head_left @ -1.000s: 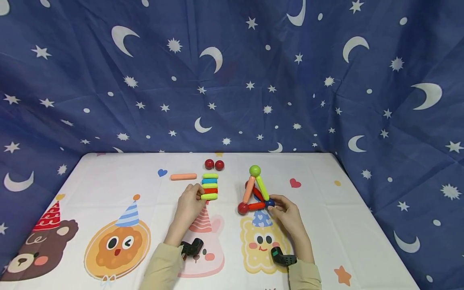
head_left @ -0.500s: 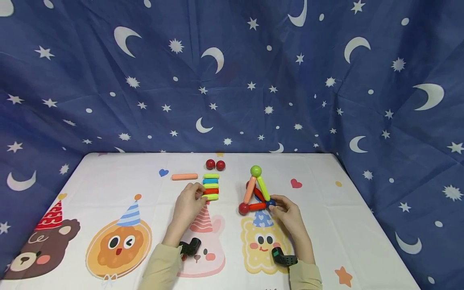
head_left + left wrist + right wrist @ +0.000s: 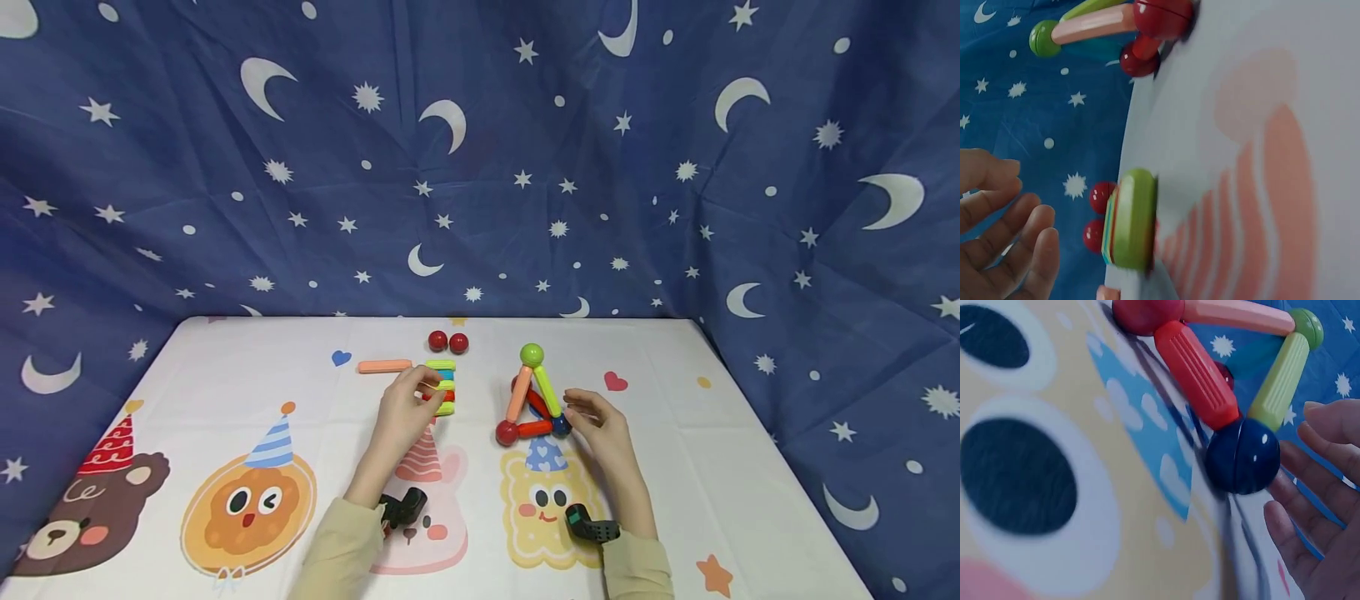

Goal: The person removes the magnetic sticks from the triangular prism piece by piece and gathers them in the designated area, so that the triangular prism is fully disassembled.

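Note:
A pyramid of magnetic rods and balls stands on the table, with a lime ball [image 3: 532, 355] on top and a red ball [image 3: 507, 432] at its front left corner. Its dark blue ball [image 3: 1242, 456] forms the front right corner. Beside that ball hovers my right hand [image 3: 603, 429], fingers loosely bent and holding nothing; whether a fingertip touches the ball I cannot tell. My left hand [image 3: 402, 410] hangs above a row of short rods, its fingers relaxed around nothing. A lime rod [image 3: 1134, 219] is the row's nearest; the left fingers partly cover the row in the head view.
A salmon rod [image 3: 384, 367] lies left of the row. Behind the row sit two loose balls, one red ball [image 3: 437, 340] touching or nearly touching the other. The white printed tablecloth [image 3: 720, 475] ends at a blue starry curtain [image 3: 480, 167].
My left hand has lifted away from the near rods, its fingers spreading over the row. My right fingers have loosened and drawn back from the dark blue ball. The pyramid stays standing.

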Demonstrator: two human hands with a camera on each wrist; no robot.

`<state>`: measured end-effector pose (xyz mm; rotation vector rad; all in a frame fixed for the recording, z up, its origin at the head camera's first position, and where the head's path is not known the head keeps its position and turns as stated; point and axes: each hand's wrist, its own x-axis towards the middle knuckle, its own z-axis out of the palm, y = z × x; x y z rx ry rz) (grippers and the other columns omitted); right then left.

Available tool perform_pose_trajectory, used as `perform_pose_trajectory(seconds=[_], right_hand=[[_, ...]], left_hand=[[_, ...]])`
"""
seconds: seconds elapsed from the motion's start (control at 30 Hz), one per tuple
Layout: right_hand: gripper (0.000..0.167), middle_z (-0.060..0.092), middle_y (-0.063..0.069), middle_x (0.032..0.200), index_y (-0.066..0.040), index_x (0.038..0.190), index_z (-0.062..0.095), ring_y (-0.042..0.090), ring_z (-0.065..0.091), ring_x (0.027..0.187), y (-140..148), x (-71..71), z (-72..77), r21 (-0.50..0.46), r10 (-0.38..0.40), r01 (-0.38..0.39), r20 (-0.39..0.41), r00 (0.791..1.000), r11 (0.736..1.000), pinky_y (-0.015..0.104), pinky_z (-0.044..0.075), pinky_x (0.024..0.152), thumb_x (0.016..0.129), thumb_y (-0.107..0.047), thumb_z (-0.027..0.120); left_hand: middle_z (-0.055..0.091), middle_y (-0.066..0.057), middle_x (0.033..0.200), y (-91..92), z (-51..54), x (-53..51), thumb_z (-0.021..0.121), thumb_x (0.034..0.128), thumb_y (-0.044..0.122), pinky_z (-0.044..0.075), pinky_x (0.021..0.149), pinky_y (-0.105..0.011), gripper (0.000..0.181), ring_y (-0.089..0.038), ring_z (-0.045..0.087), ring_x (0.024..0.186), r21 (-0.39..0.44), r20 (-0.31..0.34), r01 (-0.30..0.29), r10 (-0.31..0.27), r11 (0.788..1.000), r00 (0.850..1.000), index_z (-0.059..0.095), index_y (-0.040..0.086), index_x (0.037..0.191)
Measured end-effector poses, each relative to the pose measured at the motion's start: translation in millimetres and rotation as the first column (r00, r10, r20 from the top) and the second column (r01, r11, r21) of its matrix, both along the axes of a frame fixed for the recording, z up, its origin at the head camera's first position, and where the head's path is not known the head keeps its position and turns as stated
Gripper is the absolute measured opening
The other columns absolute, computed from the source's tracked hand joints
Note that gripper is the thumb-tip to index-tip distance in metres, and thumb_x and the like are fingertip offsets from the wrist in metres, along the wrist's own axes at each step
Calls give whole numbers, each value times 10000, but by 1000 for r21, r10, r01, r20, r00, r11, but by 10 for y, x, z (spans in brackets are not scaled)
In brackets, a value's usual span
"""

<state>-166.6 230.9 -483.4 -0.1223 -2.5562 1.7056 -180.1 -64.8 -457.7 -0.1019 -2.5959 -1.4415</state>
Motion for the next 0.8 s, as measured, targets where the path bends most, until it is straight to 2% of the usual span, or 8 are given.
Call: perform_pose_trajectory(seconds=[0.2, 0.33, 0.43, 0.63, 0.8], right_hand=[[326, 642, 89, 1245, -121, 1243, 611, 222, 585, 1132, -104, -84, 95, -8, 25, -25, -5, 1000, 1000, 229, 463, 955, 922, -174, 633], [338, 639, 80, 1248, -146, 1254, 599, 221, 581, 1138, -197, -157, 166, -14, 28, -28, -13, 1000, 1000, 348, 462, 1004, 921, -193, 635], [348, 635, 98, 1246, -137, 1265, 593, 239, 579, 1130, -262, -209, 212, -21, 25, -25, -20, 999, 999, 387, 462, 1005, 922, -182, 633], [333, 637, 125, 1223, -99, 1248, 610, 250, 589, 1077, -361, -288, 250, -35, 12, -13, -19, 1000, 999, 277, 472, 920, 921, -154, 632], [349, 631, 168, 1220, -47, 1250, 604, 265, 599, 1031, -431, -284, 292, -62, 8, -9, -11, 1000, 998, 201, 468, 831, 917, -148, 638]], left_hand=[[651, -56, 1006, 160, 52, -169, 685, 842, 62, 541, 712, -241, 191, -196, 652, 886, 68, -75, 64, -58, 996, 995, 670, 64, 1032], [656, -66, 1020, 312, 99, -290, 674, 857, 75, 546, 738, -279, 180, -201, 660, 904, 77, -86, 106, -99, 991, 991, 667, 77, 1037], [657, -82, 1036, 435, 142, -367, 663, 867, 79, 540, 755, -311, 186, -214, 659, 928, 96, -91, 148, -139, 984, 986, 662, 72, 1053], [645, -87, 1123, 659, 203, -497, 648, 895, 114, 543, 806, -342, 240, -228, 638, 999, 138, -83, 256, -246, 957, 966, 646, 82, 1132], [625, -82, 1204, 825, 213, -571, 653, 898, 133, 551, 840, -349, 306, -235, 623, 1061, 114, -75, 331, -324, 937, 943, 626, 98, 1201]])
